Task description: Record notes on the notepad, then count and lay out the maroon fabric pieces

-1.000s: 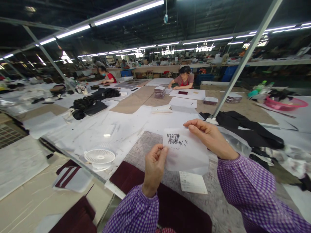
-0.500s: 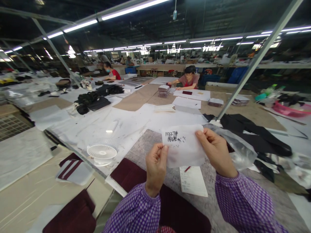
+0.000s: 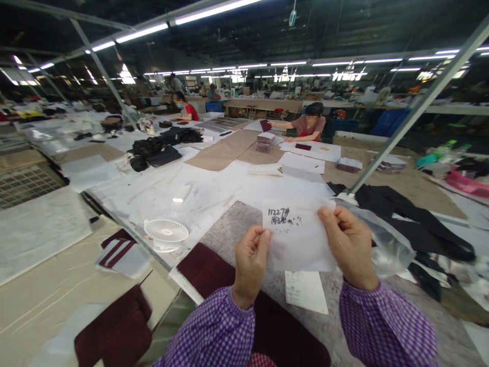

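Observation:
A translucent white sheet of paper (image 3: 300, 244) is held up before me, with "11227#" and other dark handwriting at its upper left. My left hand (image 3: 250, 260) pinches its left edge between thumb and fingers. At the upper right corner, my right hand (image 3: 349, 242) grips it the same way. Below the sheet, a small written note (image 3: 305, 293) lies on the grey mottled board (image 3: 229, 229). Maroon fabric (image 3: 208, 270) extends across the board's near left part, under my left forearm.
A white fan (image 3: 166, 233) stands left of the board. Clear plastic (image 3: 389, 250) and black fabric pieces (image 3: 416, 214) lie to the right, near a slanted metal pole (image 3: 412, 117). Across the table, a co-worker (image 3: 307, 125) reaches beside a stack of pieces (image 3: 265, 142).
My view has shifted slightly, so the scene sits farther right. Both hands still hold the sheet, which now covers the red item on the note. The co-worker opposite has lifted a maroon piece.

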Action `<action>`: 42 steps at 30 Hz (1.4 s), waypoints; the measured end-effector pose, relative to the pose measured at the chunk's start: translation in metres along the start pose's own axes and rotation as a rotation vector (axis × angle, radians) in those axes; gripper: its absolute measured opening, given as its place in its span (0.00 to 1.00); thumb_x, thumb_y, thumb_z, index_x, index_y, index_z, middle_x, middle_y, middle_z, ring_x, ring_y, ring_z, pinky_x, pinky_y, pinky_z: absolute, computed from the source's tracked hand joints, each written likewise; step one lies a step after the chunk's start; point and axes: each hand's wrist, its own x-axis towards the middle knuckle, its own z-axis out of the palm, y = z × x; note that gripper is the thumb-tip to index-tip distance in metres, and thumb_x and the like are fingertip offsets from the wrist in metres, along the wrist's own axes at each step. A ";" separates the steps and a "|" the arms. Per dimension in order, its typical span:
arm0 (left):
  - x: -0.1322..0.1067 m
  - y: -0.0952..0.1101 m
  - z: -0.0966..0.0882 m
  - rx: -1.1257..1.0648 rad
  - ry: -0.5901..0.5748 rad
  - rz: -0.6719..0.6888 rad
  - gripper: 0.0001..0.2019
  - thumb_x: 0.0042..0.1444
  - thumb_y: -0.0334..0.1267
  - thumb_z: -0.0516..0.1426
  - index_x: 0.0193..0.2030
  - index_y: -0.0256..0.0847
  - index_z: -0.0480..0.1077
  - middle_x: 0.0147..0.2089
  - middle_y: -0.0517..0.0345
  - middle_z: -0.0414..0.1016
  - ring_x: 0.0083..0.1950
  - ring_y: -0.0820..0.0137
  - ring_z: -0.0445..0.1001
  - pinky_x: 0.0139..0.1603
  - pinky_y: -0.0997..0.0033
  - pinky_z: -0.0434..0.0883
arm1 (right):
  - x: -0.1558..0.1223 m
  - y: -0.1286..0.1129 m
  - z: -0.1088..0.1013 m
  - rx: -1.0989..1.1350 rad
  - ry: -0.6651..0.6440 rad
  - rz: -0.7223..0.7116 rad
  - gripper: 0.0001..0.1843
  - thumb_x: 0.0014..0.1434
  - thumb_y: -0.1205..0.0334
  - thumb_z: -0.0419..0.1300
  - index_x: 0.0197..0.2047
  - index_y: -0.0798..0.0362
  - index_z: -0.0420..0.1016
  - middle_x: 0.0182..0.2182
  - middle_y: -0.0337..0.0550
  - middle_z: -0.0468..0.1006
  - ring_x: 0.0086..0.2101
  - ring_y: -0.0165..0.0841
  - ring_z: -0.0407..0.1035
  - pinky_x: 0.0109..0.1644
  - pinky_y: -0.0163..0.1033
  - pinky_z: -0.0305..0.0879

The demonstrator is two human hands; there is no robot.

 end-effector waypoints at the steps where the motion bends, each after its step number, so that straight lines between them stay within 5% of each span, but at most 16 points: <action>1: 0.000 0.000 0.000 -0.009 -0.001 -0.006 0.13 0.60 0.48 0.57 0.34 0.39 0.70 0.22 0.64 0.67 0.24 0.76 0.64 0.25 0.78 0.63 | 0.000 -0.001 0.000 0.001 0.002 0.003 0.23 0.55 0.39 0.61 0.25 0.51 0.65 0.18 0.34 0.58 0.20 0.26 0.49 0.21 0.34 0.44; 42: -0.001 -0.002 -0.001 -0.042 -0.006 -0.029 0.12 0.60 0.47 0.57 0.33 0.39 0.69 0.22 0.65 0.64 0.25 0.77 0.62 0.27 0.79 0.63 | -0.005 0.002 0.000 0.030 0.018 0.041 0.23 0.54 0.41 0.62 0.25 0.53 0.67 0.19 0.34 0.61 0.20 0.24 0.50 0.21 0.32 0.45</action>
